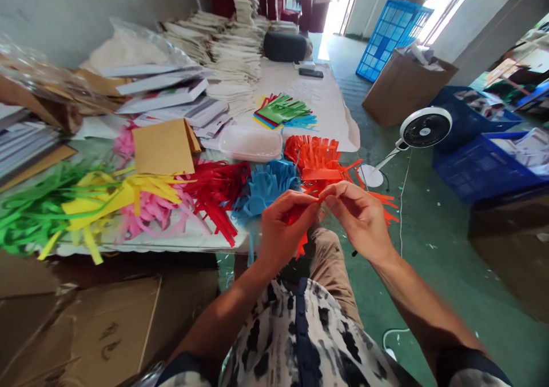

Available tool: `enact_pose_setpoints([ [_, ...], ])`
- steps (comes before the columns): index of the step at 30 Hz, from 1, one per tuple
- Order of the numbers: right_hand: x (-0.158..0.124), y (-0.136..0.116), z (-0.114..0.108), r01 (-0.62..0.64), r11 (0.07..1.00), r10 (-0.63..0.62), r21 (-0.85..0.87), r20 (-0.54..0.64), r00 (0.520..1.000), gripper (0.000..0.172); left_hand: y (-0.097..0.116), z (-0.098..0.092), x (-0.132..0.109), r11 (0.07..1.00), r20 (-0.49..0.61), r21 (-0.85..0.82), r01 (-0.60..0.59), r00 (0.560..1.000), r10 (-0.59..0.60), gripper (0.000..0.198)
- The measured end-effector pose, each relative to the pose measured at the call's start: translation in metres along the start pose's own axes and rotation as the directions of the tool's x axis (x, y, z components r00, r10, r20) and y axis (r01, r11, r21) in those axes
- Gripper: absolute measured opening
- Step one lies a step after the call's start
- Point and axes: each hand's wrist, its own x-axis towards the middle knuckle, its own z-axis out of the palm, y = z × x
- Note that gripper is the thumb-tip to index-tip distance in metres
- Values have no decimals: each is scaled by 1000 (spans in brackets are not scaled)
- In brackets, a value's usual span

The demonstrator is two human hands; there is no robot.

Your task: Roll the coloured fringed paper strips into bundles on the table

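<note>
The head view looks down on a person's two bare hands, held close together above the knees. The left hand (286, 228) has its fingers (295, 207) curled and pressed around a narrow red paper strip (302, 243), and the lower end of this strip hangs below the hand. The right hand (359, 220) is just beside it, and its fingers (338, 191) pinch together with the thumb near the left fingertips, at the top of the same piece. It seems that the fingers of both hands meet on this paper, but they hide most of it, so its exact shape is hard to tell.

Such a strip should be very light and soft, and it may bend or tear easily. It is probably best to take hold of it at its wider, uncut part, not by the thin ends.

Beyond the hands, on the white surface (328, 110), lie an orange paper fringe (315, 158), a blue paper fringe (266, 187), a red paper fringe (214, 190), a pink paper fringe (150, 210), a yellow paper fringe (124, 195) and a green paper fringe (38, 210). Near them are a kraft paper sheet (163, 147) and a clear plastic box (251, 144). On the right, a white desk fan (424, 127) stands on the green floor (429, 272).
</note>
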Motion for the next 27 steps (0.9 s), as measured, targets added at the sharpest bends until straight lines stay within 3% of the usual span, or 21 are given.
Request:
enact_pose_setpoints([
  [5, -5, 6, 2, 30, 996, -31, -79, -6, 1000, 15, -1, 5, 0, 998, -31, 42, -45, 998, 46, 13],
  [10, -6, 9, 1, 127, 977, -137, -172, -51, 989, 14, -5, 7, 0, 991, 16, -58, 124, 992, -123, 19],
  [14, -4, 11, -3, 124, 977, -144, -175, -108, 984, 14, -10, 2, -1, 979, 66, -84, 187, 981, -182, 24],
  [20, -5, 15, -5, 76, 993, -84, -93, -88, 993, 15, -13, 4, -1, 991, 42, -36, 128, 991, -126, 19],
  [27, -9, 13, -5, 142, 970, -148, -195, -20, 989, 13, -17, 6, -1, 993, 53, -13, 115, 992, -114, 15],
])
